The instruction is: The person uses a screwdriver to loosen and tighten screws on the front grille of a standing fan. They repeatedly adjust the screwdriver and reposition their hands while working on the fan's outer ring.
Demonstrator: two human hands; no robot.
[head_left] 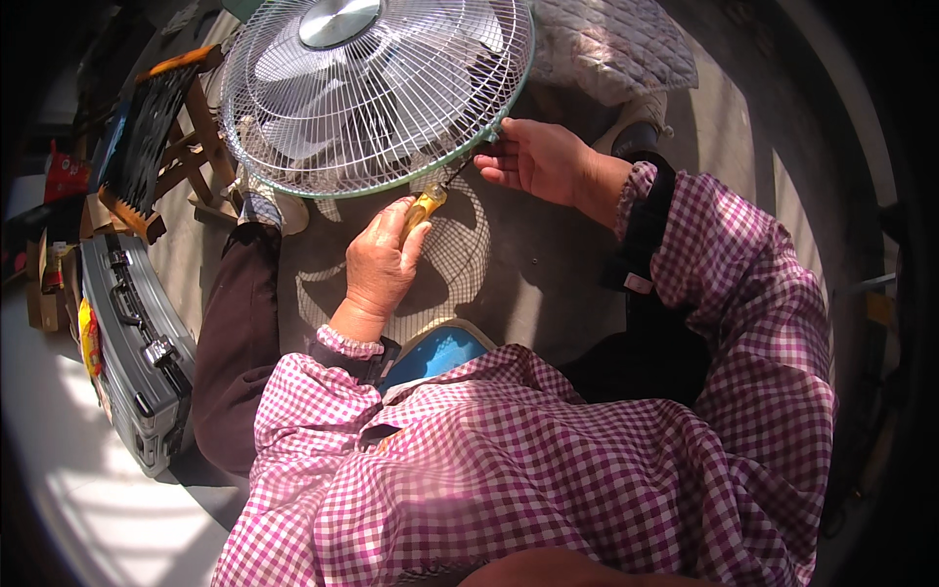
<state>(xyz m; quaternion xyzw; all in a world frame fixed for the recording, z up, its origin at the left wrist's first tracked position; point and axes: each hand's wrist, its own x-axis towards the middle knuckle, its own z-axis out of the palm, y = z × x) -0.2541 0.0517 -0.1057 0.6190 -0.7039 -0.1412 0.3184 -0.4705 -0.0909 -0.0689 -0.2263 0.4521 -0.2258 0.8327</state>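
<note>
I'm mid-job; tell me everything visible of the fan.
The fan has a round guard of thin, metal-looking wires, a pale green rim and a shiny silver disc at its centre; broad, pale blades show through the wires. The view's top edge crops it. The right hand is at its lower-right rim; the screwdriver in the left hand points toward there, contact unclear.

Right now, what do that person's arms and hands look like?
The left sleeve and right sleeve are purple-and-white checked, with gathered cuffs and dark bands. A pale tag shows on the right band. The left hand and right hand wear no gloves.
</note>
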